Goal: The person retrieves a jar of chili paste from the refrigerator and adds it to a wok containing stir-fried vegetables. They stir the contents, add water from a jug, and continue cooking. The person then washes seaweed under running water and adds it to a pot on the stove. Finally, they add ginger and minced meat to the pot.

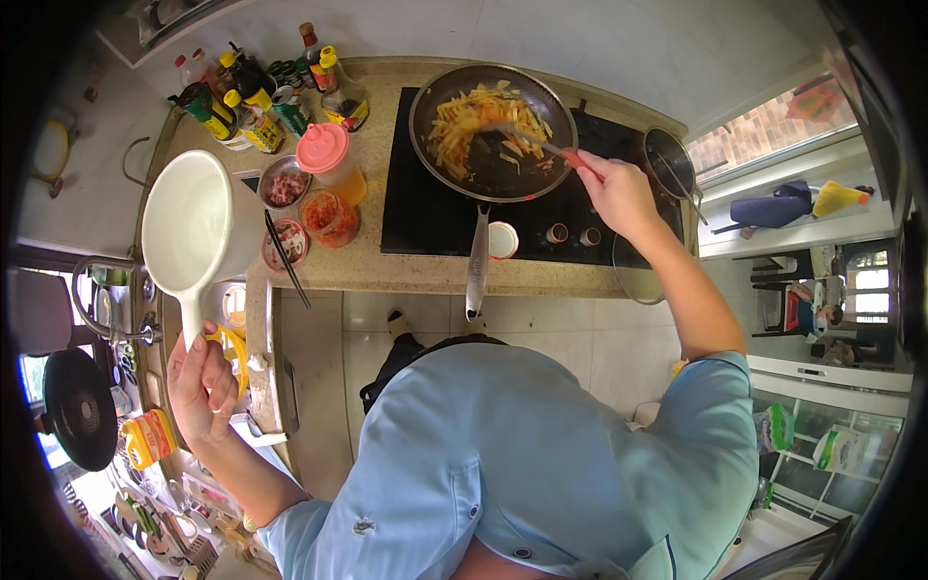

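My left hand (pixel 206 384) grips the handle of a white plastic ladle (pixel 188 221), whose bowl is raised over the counter's left end beside the sink. With my right hand (pixel 616 188) I hold a spatula (pixel 533 138) by its red handle, its far end among yellow strips of food (pixel 489 119) in a dark frying pan (pixel 493 187). The pan sits on a black cooktop (pixel 428 225), its metal handle (pixel 477 264) pointing towards me. Left of the cooktop are a pink-lidded jug (pixel 322 147), a metal bowl of raw meat (pixel 285 187) and a container of chopped red food (pixel 328 214).
Black chopsticks (pixel 286 257) lie over a small dish (pixel 283 243) and past the counter edge. Sauce bottles (pixel 254 123) crowd the back left corner. A small pot (pixel 668 163) stands right of the pan, and a glass lid (pixel 638 272) overhangs the front edge. A faucet (pixel 109 264) is at left.
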Demonstrator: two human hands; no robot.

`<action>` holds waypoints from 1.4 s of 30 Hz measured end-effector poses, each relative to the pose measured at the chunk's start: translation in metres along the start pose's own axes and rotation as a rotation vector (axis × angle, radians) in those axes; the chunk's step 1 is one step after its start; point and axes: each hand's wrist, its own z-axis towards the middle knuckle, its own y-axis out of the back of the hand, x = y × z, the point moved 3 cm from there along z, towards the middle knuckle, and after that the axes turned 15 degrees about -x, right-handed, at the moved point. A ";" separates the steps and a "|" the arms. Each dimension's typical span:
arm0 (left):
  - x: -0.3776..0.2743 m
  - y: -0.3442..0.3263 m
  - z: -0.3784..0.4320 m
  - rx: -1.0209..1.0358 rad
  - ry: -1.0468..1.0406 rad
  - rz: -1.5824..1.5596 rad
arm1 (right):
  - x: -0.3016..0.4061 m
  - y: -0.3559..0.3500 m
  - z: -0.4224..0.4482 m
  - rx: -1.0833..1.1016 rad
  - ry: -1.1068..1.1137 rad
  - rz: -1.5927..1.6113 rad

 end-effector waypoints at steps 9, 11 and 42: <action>0.007 -0.004 -0.020 0.017 -0.012 0.013 | -0.022 -0.037 0.016 0.038 -0.009 -0.100; 0.009 0.005 -0.026 0.017 -0.006 -0.004 | -0.007 0.005 0.015 0.087 0.061 -0.055; 0.007 0.052 -0.023 -0.047 -0.034 -0.018 | -0.086 0.012 0.068 0.150 -0.220 0.120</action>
